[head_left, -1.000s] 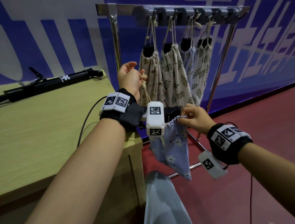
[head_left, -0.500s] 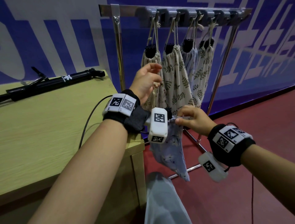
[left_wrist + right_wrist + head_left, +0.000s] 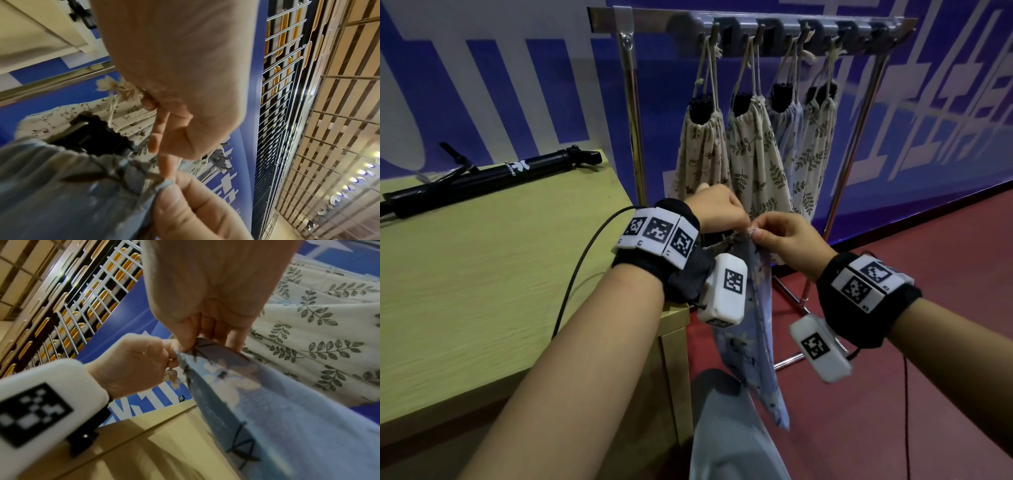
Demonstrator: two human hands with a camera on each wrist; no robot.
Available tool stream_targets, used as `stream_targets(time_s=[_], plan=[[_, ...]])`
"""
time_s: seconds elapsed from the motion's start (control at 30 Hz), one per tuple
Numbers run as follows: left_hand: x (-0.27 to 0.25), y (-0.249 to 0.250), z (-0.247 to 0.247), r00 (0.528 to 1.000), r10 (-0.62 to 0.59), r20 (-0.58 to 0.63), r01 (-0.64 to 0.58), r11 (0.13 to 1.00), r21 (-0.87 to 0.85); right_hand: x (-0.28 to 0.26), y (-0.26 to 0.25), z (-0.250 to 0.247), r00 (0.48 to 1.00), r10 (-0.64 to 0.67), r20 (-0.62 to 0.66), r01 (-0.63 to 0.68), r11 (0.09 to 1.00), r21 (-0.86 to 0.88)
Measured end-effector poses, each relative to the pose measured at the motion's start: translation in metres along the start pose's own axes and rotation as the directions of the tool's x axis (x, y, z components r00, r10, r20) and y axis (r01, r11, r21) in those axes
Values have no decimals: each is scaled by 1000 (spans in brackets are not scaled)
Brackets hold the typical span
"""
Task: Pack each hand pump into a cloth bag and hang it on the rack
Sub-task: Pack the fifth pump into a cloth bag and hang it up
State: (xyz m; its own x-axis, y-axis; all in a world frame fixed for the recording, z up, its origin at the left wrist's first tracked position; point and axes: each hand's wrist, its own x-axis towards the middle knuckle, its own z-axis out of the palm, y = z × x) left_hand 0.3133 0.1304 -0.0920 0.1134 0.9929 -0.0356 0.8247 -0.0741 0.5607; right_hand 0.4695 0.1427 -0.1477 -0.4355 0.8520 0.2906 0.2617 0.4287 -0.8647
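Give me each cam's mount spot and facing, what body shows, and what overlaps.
Head: on the head, facing forward and down at the rack, table and spare pump; both forearms, left hand and right hand show.
Left wrist: on the left wrist, tilted upward along the hand; left-hand fingers hold a knotted cord.
Right wrist: on the right wrist, tilted upward; right-hand fingers pinch the blue bag.
Shared: both wrist views show both hands at the blue bag's mouth.
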Motion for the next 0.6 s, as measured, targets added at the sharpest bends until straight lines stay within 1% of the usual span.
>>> stream_targets(time_s=[0.1,0.23,0.3,0.37,0.47,0.6], plan=[[0,-1,2,1000,-15,-13,16,993,114,0,2,-1,1000,7,-28,-7,1000,14],[0,-2,5,1000,29,1,-28,987,160,0,1,0,999,-17,-27,17,1000,10],[1,0,5,998,43,38,-48,987,151,1,1,2,999,-24,-30,24,1000,1],[-1,3,5,995,67,80,-78,986,147,2,3,3,999,-26,-42,27,999,30],[-1,6,7,991,93,97,-106,984,140,2,5,2,998,-20,-53,24,997,77],[-2,12,7,986,100,137,-113,989,93,4,6,1,998,-21,-65,25,997,72]])
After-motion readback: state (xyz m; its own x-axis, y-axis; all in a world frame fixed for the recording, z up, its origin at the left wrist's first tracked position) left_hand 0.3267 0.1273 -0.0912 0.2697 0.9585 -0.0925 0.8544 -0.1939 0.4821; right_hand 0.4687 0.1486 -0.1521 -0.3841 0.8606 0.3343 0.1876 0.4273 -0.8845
